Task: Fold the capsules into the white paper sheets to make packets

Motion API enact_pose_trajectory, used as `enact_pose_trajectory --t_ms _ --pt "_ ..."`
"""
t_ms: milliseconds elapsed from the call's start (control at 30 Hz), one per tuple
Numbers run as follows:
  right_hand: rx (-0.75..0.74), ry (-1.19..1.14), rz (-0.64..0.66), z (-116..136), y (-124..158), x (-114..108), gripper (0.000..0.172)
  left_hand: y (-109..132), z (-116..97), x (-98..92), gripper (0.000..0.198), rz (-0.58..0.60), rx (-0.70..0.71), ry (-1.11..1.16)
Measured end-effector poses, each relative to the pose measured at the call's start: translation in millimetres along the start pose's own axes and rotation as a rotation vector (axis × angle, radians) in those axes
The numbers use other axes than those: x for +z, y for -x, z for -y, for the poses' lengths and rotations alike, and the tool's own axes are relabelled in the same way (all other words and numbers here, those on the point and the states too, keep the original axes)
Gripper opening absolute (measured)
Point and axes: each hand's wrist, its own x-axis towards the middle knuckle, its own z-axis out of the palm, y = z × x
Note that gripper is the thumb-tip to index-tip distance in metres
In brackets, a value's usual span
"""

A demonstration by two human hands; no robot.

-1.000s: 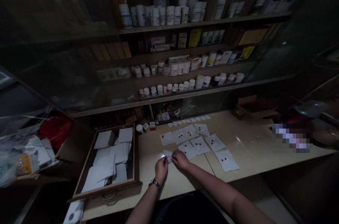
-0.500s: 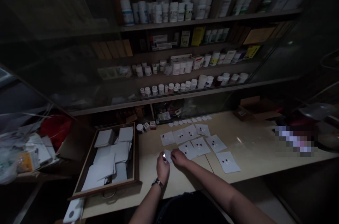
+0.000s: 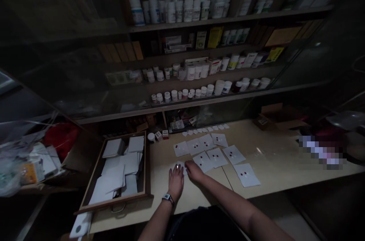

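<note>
My left hand (image 3: pixel 176 182) lies palm down on the pale tabletop, fingers spread, its fingertips at a small white paper (image 3: pixel 181 165). At that paper's right edge is my right hand (image 3: pixel 194 172), its fingers closed together; whether they pinch the paper is too small to make out. Behind and to the right lie several white paper squares (image 3: pixel 247 177) with dark red and white pills on them. A row of small folded white papers (image 3: pixel 208 129) runs along the back of the table.
An open wooden drawer (image 3: pixel 149 168) with stacked white papers stands at the left. Small boxes (image 3: pixel 165 134) and a white jar (image 3: pixel 151 137) sit beside it. Shelves (image 3: pixel 182 100) of bottles rise behind. A cardboard box (image 3: pixel 273 119) is at the back right.
My left hand has turned from a curled, upright grip to palm down with its fingers spread. My right hand has stayed almost in place. The view has shifted slightly.
</note>
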Motion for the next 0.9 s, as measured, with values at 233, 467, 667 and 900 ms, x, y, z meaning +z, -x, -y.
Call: enact_pose_trajectory --t_ms 233,467,667,900 --pt "-0.106 0.206 0.041 12 10 -9 0.023 -5 2 -4.2 0.037 -0.077 -0.031 0.081" --pt "-0.181 0.302 0.083 18 20 -9 0.022 -31 2 -8.2 0.025 -0.188 -0.255 0.279" --pt "-0.175 0.278 0.068 17 24 -9 0.025 -54 4 -14.4 0.055 -0.024 -0.525 0.384" --pt "-0.184 0.214 0.028 8 27 -2 0.022 -62 12 -18.6 0.026 0.03 -0.474 0.355"
